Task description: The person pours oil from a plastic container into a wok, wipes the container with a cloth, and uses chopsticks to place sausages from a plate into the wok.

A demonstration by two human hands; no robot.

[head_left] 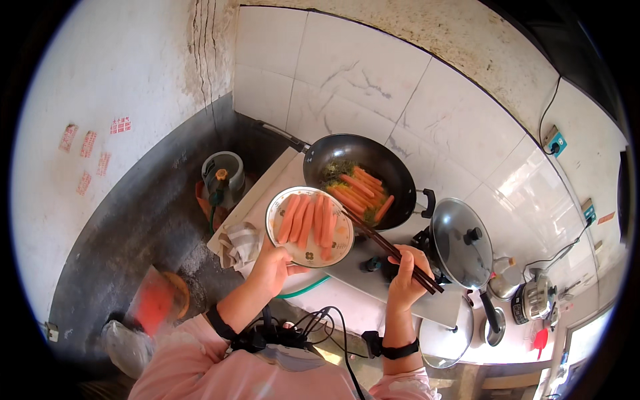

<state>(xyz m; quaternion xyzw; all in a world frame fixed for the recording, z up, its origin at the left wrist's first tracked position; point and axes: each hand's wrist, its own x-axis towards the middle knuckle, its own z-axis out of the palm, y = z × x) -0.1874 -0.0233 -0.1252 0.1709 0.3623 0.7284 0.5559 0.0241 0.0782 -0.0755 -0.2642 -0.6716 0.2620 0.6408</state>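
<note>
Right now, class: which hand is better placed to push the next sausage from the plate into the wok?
The right hand: it holds the chopsticks, tips at the plate rim beside the wok. The left hand holds the plate.

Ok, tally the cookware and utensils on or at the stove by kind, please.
Wok: 1
Plate in the left hand: 1
Pair of chopsticks in the right hand: 1
Lidded pan: 1
Total: 4
</note>
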